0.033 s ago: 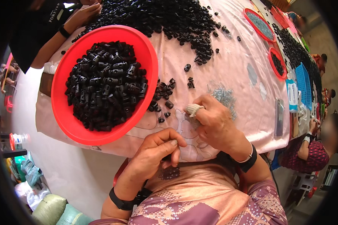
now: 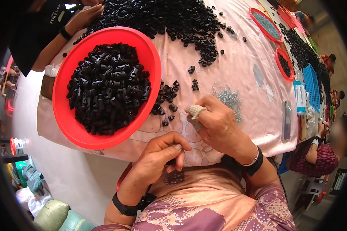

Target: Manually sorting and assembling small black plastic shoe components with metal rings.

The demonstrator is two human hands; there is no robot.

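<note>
My left hand is closed just over the near edge of the table, thumb pressed against the curled fingers. Something dark shows under its fingers, too hidden to name. My right hand, with a pale fabric finger cover on one digit, is closed above the cloth, beside a pile of small silvery springs. What its fingers hold, if anything, is hidden. To the left stands a big red basin heaped with black plastic cord locks. Loose small black parts lie between the basin and my right hand.
A large heap of black parts covers the far side, near a co-worker's arm. At the right are red trays, a blue basket, a phone and another person. Sacks lie lower left.
My right hand has shifted very slightly to the left and up. The left hand and the things on the table look the same.
</note>
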